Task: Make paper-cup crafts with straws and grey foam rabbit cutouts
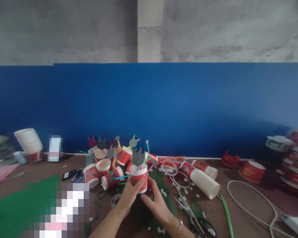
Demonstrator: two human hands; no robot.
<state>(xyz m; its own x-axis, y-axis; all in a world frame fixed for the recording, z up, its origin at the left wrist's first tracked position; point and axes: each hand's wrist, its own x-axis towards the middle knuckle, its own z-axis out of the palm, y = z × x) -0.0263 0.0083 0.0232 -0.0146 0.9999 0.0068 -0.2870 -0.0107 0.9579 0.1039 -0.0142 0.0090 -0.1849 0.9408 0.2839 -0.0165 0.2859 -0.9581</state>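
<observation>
My left hand [131, 195] is closed around a red and white paper cup [142, 180], its thumb across the front. A grey paper animal head with ears [138, 158] rises above the cup's rim. A blue strip [123, 177] juts out to the cup's left and a pink one [152, 166] to its right. Just right of the cup is my right hand [157, 200], thumb and fingers apart; whether its fingertips touch the cup I cannot tell. Behind and to the left cluster several similar cups [91, 175] with paper heads and coloured strips.
Stacked paper cups [205, 181] lie to the right, near scissors [206, 226], a thin stick [186, 201] and paper scraps. A white cable [253, 191] loops across the table. Green paper [22, 205] lies at left, a tall cup stack [29, 142] behind it.
</observation>
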